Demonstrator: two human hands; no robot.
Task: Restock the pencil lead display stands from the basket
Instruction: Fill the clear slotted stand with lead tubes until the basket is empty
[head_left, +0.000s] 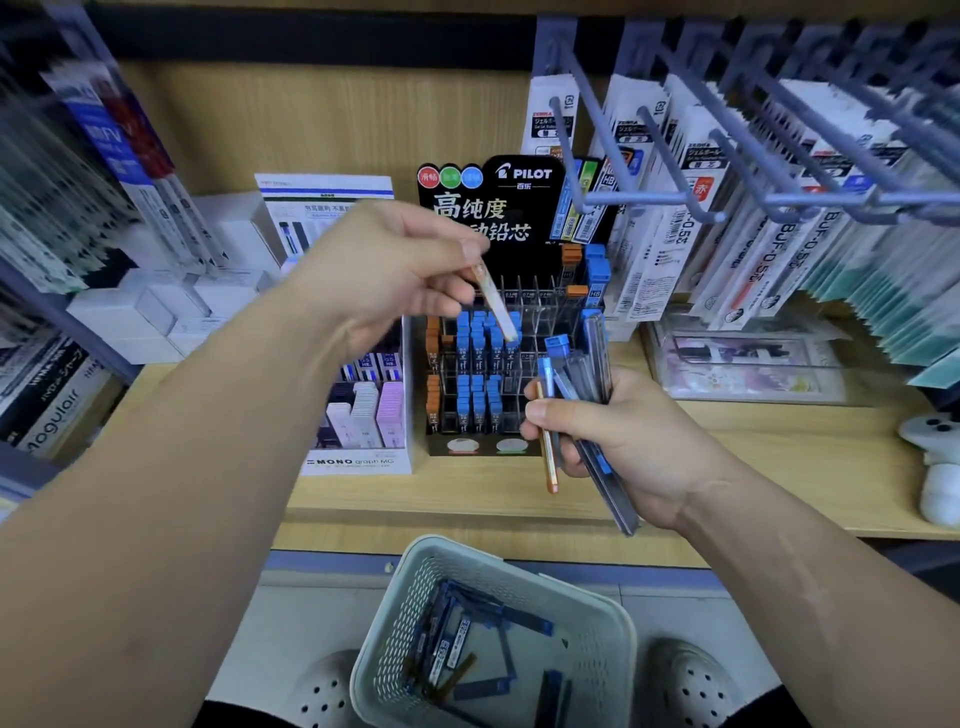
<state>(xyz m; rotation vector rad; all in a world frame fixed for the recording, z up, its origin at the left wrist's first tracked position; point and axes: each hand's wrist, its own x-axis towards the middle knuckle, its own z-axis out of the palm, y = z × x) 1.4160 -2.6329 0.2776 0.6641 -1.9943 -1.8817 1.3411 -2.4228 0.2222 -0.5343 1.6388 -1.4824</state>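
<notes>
My left hand (395, 270) pinches one orange-capped lead tube (497, 301), tilted with its lower end over the blue-capped rows of the black Pilot display stand (519, 218). My right hand (623, 441) grips a bundle of lead tubes (587, 374), mostly blue-capped with one orange tube (547, 447) at its left side, held just in front of the stand. The stand's clear compartments hold orange and blue tubes on the left; the right ones look unfilled. Below the shelf, a pale mesh basket (415, 587) holds several more blue tubes and an orange one.
A white Mono display box (363, 462) with lead cases stands left of the Pilot stand. White boxes (156, 312) and hanging packs fill the left. Metal hooks (675, 197) with refill packs jut out above right. The wooden shelf edge (467, 509) runs above the basket.
</notes>
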